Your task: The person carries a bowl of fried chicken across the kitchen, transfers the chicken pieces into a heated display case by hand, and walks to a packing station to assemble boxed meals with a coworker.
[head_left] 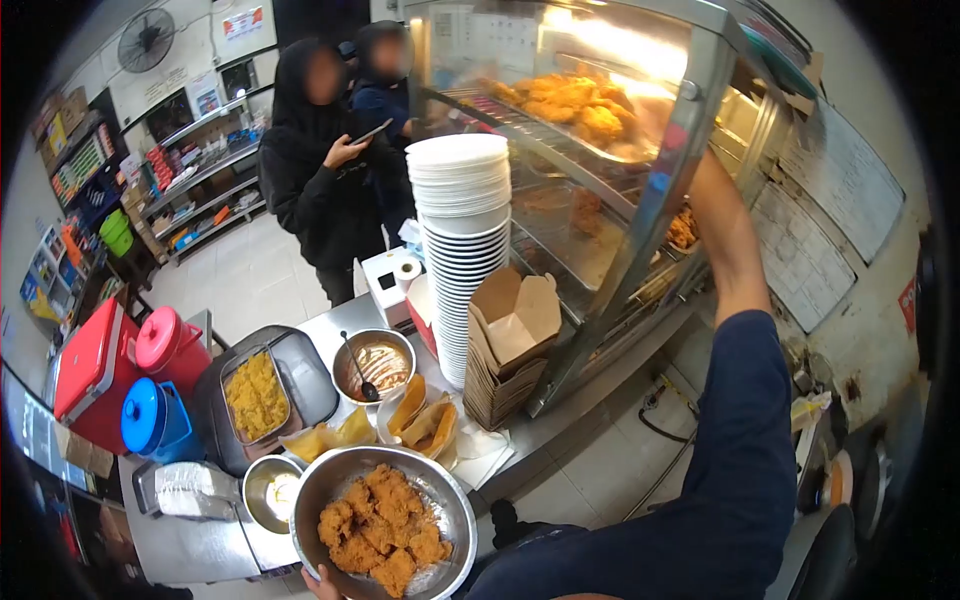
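My left hand (322, 583) grips the rim of a steel bowl (462, 525) at its lower left, with only some of the fingers showing. Several pieces of fried chicken (385, 525) lie in this bowl. My right forearm (728, 225) reaches into the open back of a glass food warmer (640, 225). Behind its frame and glass, the fingers of my right hand cannot be made out. Near that hand, on the upper shelf, a tray holds more fried chicken (580, 105). Further pieces (683, 228) sit on a lower level.
Stacked paper tubs (465, 260) and folded cartons (510, 360) stand against the warmer. On the counter are a sauce bowl with a ladle (366, 385), a tray of yellow rice (257, 397), a small steel bowl (262, 492) and a blue bucket (150, 420). Two people (325, 190) stand beyond.
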Motion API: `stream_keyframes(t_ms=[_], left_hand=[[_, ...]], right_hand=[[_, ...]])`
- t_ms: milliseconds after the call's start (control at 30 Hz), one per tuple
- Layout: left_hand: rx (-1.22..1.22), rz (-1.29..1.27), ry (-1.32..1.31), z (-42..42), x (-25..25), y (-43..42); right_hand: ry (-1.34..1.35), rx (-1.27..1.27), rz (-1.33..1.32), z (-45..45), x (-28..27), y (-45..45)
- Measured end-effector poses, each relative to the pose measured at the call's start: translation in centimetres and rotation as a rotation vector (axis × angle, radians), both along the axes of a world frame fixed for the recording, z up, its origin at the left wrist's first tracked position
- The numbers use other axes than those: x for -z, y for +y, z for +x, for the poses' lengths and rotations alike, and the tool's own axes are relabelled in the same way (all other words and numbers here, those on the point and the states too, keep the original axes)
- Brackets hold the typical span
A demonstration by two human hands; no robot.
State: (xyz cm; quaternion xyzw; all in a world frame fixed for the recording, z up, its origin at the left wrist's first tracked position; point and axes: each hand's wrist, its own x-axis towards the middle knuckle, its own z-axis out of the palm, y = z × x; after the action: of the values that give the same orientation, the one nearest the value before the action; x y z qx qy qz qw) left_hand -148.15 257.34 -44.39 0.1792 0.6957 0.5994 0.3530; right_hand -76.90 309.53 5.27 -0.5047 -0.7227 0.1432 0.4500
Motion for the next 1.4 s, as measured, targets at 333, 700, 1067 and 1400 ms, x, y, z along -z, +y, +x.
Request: stream_keyframes(t_ms=[333,700,1067,1400], left_hand=[[-0.031,-0.068,0.053,2.4,-4.0,1.0],[0.019,-0.006,0.013,1.8,-3.7,1.9],[0.012,-0.069,0.06,1.0,-2.3,1.9],[0.006,-0.073,0.057,1.2,-2.7,1.9]], right_hand=[[-0.158,0.023,0.057,1.8,-1.7,-2.3],[0.29,0.302,0.391,-20.0,5.3,-26.2],[-0.775,-0.318,-0.784,-45.0,46.1,-29.7],[-0.07,-0.619,-1.209,-47.1,51.9,-29.8]])
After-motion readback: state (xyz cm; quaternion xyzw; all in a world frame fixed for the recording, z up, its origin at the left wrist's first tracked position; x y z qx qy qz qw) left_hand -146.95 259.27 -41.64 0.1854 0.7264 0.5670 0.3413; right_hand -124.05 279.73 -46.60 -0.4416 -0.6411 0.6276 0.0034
